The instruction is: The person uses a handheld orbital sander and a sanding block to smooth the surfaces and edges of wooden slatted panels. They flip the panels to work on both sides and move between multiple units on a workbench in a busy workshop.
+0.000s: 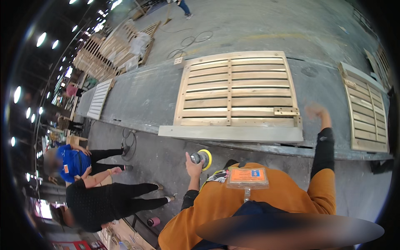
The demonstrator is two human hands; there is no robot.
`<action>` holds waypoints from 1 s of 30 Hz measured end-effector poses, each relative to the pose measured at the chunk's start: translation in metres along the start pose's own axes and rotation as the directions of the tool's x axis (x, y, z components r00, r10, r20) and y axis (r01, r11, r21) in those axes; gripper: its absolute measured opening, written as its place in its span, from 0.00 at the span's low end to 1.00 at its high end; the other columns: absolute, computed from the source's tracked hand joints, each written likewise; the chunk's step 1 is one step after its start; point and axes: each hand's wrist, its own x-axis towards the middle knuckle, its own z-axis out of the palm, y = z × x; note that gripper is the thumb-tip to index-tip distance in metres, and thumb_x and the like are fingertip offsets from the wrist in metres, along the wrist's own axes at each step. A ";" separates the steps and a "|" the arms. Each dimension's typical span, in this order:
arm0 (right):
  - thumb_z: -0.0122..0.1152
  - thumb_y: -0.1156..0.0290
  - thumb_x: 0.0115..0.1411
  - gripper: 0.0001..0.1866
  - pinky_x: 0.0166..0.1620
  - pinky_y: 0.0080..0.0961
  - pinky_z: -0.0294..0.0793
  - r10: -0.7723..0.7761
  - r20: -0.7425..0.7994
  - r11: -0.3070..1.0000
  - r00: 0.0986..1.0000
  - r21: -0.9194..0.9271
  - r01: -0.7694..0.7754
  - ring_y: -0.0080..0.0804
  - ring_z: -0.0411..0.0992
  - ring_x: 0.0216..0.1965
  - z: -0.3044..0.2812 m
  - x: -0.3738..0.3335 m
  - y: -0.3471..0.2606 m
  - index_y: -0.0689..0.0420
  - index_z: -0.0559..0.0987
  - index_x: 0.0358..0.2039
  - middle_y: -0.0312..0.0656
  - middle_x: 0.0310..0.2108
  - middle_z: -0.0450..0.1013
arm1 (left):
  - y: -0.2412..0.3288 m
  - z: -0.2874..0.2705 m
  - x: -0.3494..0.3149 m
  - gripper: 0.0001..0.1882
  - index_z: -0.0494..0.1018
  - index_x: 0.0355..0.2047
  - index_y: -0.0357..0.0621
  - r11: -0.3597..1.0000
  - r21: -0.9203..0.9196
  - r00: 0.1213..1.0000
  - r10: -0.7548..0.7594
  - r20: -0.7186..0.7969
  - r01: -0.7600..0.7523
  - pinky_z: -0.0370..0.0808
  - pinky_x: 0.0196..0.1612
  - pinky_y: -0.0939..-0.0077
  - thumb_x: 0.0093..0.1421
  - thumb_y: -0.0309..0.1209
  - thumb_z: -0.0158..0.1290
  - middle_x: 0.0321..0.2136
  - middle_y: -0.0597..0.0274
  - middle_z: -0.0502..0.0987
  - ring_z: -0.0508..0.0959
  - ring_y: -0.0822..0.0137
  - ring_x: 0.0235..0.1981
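My left hand [193, 168] is wrapped round a handheld sander [201, 158] with a yellow round pad, held off the table's near edge. In front of me a slatted wooden panel [228, 88] lies flat on the long grey table [141, 93]. A pale board [230, 133] runs along the panel's near side. On the panel's near right corner rests a small wooden block with holes [286, 111]. My right hand [318, 113] is just right of that corner, over the table; motion smears its fingers, and I make out nothing in it.
Other slatted panels lie on the table at the right [368, 114] and far left [100, 99]. Wooden frames [104, 54] are stacked beyond the table. Two people, one in blue [75, 161] and one in black [98, 205], stand to my left. A hose [196, 38] lies on the far floor.
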 end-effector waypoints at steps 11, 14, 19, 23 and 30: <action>0.51 0.72 0.62 0.08 0.42 0.32 0.71 -0.719 -0.453 0.492 0.527 0.204 0.846 0.33 0.72 0.38 -0.247 -0.075 -0.419 0.57 0.78 0.38 0.38 0.33 0.74 | -0.062 0.013 -0.009 0.54 0.54 0.66 0.41 0.975 -0.176 0.986 -0.150 -0.067 0.136 0.66 0.59 0.58 0.39 0.34 0.69 0.55 0.40 0.70 0.69 0.44 0.57; 0.52 0.71 0.61 0.09 0.43 0.31 0.72 -0.582 -0.566 0.639 0.583 0.124 0.759 0.32 0.71 0.39 -0.245 -0.072 -0.512 0.57 0.78 0.39 0.38 0.34 0.74 | -0.089 0.015 -0.022 0.55 0.54 0.66 0.37 0.959 -0.160 0.965 -0.249 -0.083 0.234 0.65 0.60 0.59 0.38 0.33 0.69 0.56 0.37 0.68 0.69 0.44 0.58; 0.50 0.73 0.61 0.18 0.49 0.38 0.73 -0.851 -0.478 0.157 0.220 0.168 0.973 0.36 0.71 0.45 -0.160 -0.041 -0.701 0.56 0.71 0.52 0.46 0.43 0.73 | -0.142 0.008 -0.041 0.58 0.52 0.66 0.34 0.923 -0.159 0.930 -0.363 -0.054 0.351 0.64 0.61 0.61 0.36 0.32 0.71 0.56 0.36 0.68 0.68 0.45 0.60; 0.51 0.72 0.60 0.22 0.51 0.40 0.71 -0.959 -0.245 0.223 0.142 -0.341 0.913 0.41 0.70 0.49 -0.107 -0.035 -0.806 0.60 0.67 0.56 0.50 0.46 0.73 | -0.178 0.004 -0.024 0.62 0.47 0.67 0.33 0.828 -0.133 0.838 -0.533 0.117 0.545 0.65 0.61 0.63 0.36 0.33 0.74 0.56 0.36 0.68 0.69 0.47 0.59; 0.51 0.77 0.57 0.19 0.30 0.36 0.75 -0.852 -0.410 0.337 0.325 0.045 0.940 0.36 0.74 0.38 -0.110 -0.008 -0.870 0.63 0.71 0.51 0.47 0.37 0.74 | -0.195 0.008 0.040 0.67 0.43 0.68 0.32 0.786 -0.107 0.778 -0.566 0.275 0.609 0.66 0.61 0.63 0.34 0.38 0.75 0.56 0.34 0.67 0.70 0.49 0.59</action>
